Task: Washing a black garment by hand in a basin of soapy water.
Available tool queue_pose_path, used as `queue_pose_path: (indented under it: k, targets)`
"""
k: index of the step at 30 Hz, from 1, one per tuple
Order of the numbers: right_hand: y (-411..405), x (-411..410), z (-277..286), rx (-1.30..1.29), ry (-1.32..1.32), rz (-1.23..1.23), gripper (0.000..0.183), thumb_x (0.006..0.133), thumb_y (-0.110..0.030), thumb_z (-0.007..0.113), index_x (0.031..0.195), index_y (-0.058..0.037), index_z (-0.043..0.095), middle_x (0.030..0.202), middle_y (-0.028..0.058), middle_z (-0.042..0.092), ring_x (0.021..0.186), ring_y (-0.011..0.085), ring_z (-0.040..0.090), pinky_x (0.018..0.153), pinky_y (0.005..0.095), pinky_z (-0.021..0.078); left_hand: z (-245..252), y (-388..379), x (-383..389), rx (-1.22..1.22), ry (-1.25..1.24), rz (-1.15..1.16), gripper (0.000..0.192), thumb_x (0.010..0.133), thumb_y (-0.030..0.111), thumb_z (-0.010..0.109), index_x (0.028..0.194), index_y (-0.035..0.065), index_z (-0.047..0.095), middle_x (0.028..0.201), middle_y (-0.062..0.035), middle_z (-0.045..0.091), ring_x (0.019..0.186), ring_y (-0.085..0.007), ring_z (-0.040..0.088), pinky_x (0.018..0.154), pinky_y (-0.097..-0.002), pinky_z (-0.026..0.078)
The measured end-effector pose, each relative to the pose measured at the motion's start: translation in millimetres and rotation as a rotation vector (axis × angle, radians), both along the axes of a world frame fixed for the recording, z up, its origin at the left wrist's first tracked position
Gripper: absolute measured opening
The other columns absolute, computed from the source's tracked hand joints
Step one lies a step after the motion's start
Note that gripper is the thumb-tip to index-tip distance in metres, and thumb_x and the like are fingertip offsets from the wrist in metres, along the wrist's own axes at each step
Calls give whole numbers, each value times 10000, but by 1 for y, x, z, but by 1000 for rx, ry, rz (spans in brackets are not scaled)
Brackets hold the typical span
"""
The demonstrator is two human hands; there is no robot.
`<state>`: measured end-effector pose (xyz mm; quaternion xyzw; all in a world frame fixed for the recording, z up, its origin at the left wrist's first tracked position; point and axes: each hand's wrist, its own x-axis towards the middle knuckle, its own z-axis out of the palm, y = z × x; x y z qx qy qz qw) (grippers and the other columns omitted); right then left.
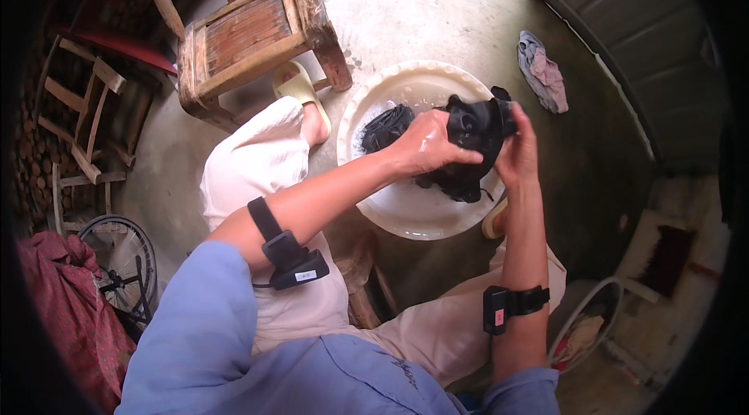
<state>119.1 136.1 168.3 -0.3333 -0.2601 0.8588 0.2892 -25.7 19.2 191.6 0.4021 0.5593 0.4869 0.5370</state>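
Both my hands grip one wet black cloth garment (471, 122) above a round cream plastic basin (404, 228) on the floor. My left hand (430, 143) holds its left side, with whitish suds on the skin. On the right, my right hand (519, 149) grasps the other side near the basin's rim. The garment's lower folds hang down into the basin. Another bunched black cloth (387, 127) lies in the basin's left part, with foamy water around it. The garment's exact kind cannot be made out.
A wooden chair (251, 35) stands ahead on the left. Damp grey and pink cloths (544, 73) lie on the concrete floor at right. A laundry tub (585, 327) with cloths in it is at lower right. A spoked wheel (120, 263) and red patterned fabric (70, 298) are at left.
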Motion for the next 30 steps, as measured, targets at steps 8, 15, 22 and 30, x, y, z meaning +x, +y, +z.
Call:
queue_pose_path:
  k: [8, 15, 22, 30]
  targets:
    - [-34, -3, 5, 355, -513, 252, 406, 818, -377, 608, 1033, -32, 624, 895, 8, 634, 787, 91, 566, 705, 252, 420, 6, 15, -32, 65, -356, 122, 380, 736, 56, 682, 1069, 6, 507, 1026, -62, 584, 902, -124, 566, 836, -257, 456]
    - [-2, 29, 16, 320, -434, -89, 223, 890, -263, 539, 873, -46, 589, 734, 16, 610, 568, 97, 552, 543, 258, 452, 29, 13, -72, -34, -209, 279, 432, 699, 31, 725, 1073, 56, 509, 858, -96, 611, 762, -142, 600, 672, -241, 505]
    - [14, 42, 56, 483, -363, -213, 245, 932, -295, 466, 810, -83, 483, 623, -42, 387, 461, 29, 337, 443, 191, 372, 27, 10, -87, -77, -184, 266, 615, 646, 2, 755, 1172, -5, 435, 921, -128, 604, 778, -183, 623, 714, -263, 523]
    - [-15, 3, -17, 752, -587, 264, 672, 624, -76, 756, 1231, -70, 467, 1111, 99, 530, 992, 169, 507, 876, 290, 392, 37, 19, -67, -123, -634, 239, 514, 740, -55, 643, 1202, 11, 428, 995, -108, 581, 857, -165, 614, 701, -255, 535]
